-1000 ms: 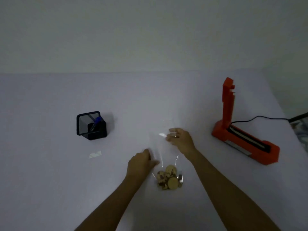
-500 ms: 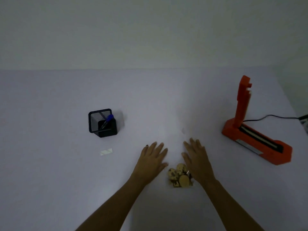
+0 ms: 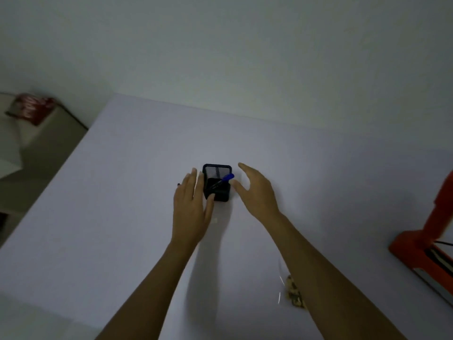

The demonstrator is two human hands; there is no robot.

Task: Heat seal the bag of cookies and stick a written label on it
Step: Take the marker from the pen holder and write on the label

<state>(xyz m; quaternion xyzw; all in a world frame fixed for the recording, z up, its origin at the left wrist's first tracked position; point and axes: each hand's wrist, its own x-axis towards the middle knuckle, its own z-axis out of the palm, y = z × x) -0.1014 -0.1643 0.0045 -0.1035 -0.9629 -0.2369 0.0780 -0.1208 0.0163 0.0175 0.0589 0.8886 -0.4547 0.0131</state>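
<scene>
A black mesh pen holder stands in the middle of the white table, with a blue-capped pen leaning in it. My left hand is open with straight fingers against the holder's left side, its thumb at the front corner. My right hand is open just right of the holder, thumb close to its side. The clear bag of cookies lies near the front, partly hidden behind my right forearm. The orange heat sealer sits at the right edge, arm raised. The white label is not visible.
The table's left edge runs diagonally down to the left. Beyond it stands a low beige piece of furniture with a red object on top. A plain wall lies behind the table.
Both hands left the cookie bag and moved forward and left to either side of the pen holder. The view swung left, so the sealer now sits at the right edge.
</scene>
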